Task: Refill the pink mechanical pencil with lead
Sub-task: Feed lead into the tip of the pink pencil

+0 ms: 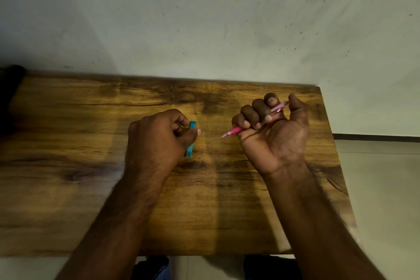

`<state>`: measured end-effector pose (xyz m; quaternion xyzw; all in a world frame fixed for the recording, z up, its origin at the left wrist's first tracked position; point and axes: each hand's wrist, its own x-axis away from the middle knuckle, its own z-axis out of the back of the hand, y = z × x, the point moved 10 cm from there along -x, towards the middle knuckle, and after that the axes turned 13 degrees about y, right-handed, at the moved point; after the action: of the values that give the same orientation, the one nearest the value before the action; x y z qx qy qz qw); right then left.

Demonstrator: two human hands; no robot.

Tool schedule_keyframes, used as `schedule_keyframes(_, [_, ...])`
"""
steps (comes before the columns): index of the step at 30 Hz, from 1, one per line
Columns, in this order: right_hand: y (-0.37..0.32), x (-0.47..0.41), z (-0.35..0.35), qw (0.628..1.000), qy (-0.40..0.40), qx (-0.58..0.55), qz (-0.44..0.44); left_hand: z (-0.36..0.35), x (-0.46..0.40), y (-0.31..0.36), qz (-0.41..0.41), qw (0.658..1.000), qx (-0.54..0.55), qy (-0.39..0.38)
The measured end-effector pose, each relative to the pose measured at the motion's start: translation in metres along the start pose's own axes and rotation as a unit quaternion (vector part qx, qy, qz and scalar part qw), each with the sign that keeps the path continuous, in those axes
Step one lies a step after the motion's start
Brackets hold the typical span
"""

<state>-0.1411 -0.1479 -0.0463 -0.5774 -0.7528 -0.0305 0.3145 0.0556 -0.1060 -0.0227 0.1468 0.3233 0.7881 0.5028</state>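
Note:
My right hand (272, 129) grips the pink mechanical pencil (234, 130) in a fist, palm towards me. The pencil's tip points left and down, a little above the wooden table (91, 188). Its back end sticks out past my thumb at the upper right. My left hand (156, 138) holds a slim teal lead case (190, 148) between thumb and curled fingers, its long side running towards me. Most of the case is hidden behind the thumb. The two hands are apart, with a gap of bare wood between them.
The table's far edge meets a pale, speckled wall (204, 18). Its right edge (334, 154) drops to a light floor. Something dark (11, 88) sits at the table's far left corner. My knees in blue cloth (154, 268) show below the near edge.

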Motion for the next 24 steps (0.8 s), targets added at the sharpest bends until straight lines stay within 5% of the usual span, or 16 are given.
schedule_keyframes(24, [-0.013, 0.001, 0.001, 0.997, -0.009, -0.062, 0.036, -0.001, -0.001, 0.01, -0.038, 0.998, 0.045, -0.009])
